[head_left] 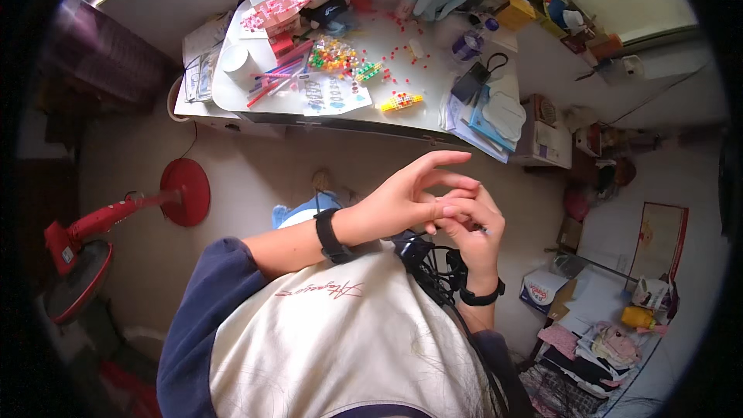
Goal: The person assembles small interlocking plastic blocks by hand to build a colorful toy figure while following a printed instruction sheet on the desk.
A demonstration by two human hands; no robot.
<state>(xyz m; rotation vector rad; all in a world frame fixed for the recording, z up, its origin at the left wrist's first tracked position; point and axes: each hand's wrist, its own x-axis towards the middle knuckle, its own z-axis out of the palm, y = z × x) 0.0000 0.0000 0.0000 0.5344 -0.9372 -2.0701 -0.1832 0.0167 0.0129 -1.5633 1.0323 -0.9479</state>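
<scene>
Above my lap, in front of my shirt, my hands meet. My left hand (pixel 410 197) reaches across from the left with its fingers stretched and apart; its thumb rests by the fingers of the other hand. My right hand (pixel 476 228) is curled closed against it, with a tiny dark spot by its fingers, too small to make out. Both wrists wear black bands. Beyond them, on the white table (pixel 387 120), lie a yellow beaded piece (pixel 402 101), a green-and-white beaded piece (pixel 369 72), a bag of coloured beads (pixel 333 56) and a printed sheet (pixel 335 96).
Red beads lie scattered across the table. A white cup (pixel 238 63), pens (pixel 271 85) and a doll (pixel 317 0) stand at its left, books (pixel 495 120) and a black case (pixel 470 81) at its right. Black cables (pixel 433 263) hang by my lap. A red fan (pixel 186 192) stands left.
</scene>
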